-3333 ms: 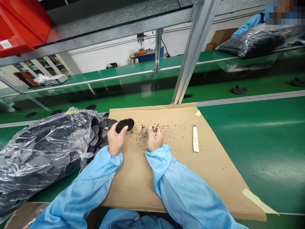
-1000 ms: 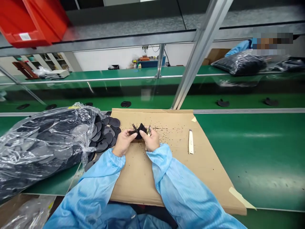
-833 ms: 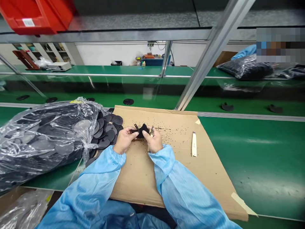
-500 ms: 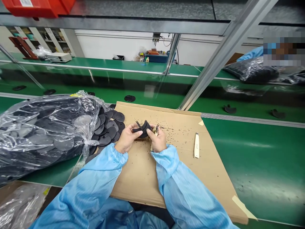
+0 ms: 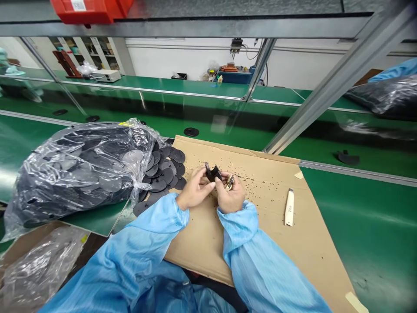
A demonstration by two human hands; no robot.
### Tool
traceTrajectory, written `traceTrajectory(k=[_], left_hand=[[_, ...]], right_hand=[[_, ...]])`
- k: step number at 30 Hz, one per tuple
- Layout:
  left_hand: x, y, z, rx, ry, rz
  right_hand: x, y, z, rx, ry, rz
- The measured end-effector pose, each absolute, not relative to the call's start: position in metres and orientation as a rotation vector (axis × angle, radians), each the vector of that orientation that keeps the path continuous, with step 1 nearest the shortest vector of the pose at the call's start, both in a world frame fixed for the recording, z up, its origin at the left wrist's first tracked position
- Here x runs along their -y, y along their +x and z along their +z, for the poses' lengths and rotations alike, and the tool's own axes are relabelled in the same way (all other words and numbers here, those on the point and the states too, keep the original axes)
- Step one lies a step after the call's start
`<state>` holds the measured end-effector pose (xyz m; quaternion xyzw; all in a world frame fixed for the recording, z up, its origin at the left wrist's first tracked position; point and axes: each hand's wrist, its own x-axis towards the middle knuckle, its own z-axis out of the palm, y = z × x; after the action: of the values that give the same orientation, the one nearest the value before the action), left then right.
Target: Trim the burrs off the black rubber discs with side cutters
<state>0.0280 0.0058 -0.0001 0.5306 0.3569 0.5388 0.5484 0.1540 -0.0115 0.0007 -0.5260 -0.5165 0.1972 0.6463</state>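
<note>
A black curved part (image 5: pixel 213 174) is held between my two hands above the cardboard sheet (image 5: pixel 260 243). My left hand (image 5: pixel 195 190) grips it from the left, thumb along its near side. My right hand (image 5: pixel 231 194) pinches its right side and also has a small metal-tipped tool (image 5: pixel 230 182) in its fingers, mostly hidden. Tiny black bits lie scattered on the cardboard around and beyond my hands. Left of my hands, black discs (image 5: pixel 167 175) spill in a pile beside the clear plastic bag (image 5: pixel 81 169) full of similar discs.
A cream-handled tool (image 5: pixel 289 207) lies on the cardboard at right. Behind runs a green belt (image 5: pixel 156 121) carrying a black disc (image 5: pixel 191 131) and a black part (image 5: pixel 348 157). A metal post (image 5: pixel 325 82) slants at right; a red bin (image 5: pixel 94 9) hangs upper left.
The view has swung left, so the scene sits further right. The black part is now turned more upright between my hands, and my left fingers have shifted on it.
</note>
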Motion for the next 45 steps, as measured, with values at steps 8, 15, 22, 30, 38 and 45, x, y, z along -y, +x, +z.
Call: traceTrajectory(k=[8, 15, 22, 30, 38, 45], left_hand=[[-0.004, 0.021, 0.002, -0.754, 1.571, 1.298], [-0.01, 0.029, -0.001, -0.891, 1.032, 1.285], [-0.016, 0.022, 0.006, -0.856, 0.868, 1.416], [-0.016, 0.015, 0.012, -0.705, 0.565, 1.247], [-0.019, 0.007, 0.016, -0.678, 0.35, 1.094], [-0.017, 0.008, 0.018, -0.69, 0.352, 1.066]], right_hand=[[0.015, 0.162, 0.001, 1.577, -1.037, 0.702], [0.013, 0.16, -0.002, 1.45, -1.096, 0.609], [0.004, 0.163, -0.012, 1.209, -1.233, 0.671], [0.007, 0.157, -0.01, 1.363, -1.266, 0.67], [0.018, 0.158, 0.0, 1.843, -1.35, 0.1], [0.018, 0.159, -0.001, 1.883, -1.41, -0.082]])
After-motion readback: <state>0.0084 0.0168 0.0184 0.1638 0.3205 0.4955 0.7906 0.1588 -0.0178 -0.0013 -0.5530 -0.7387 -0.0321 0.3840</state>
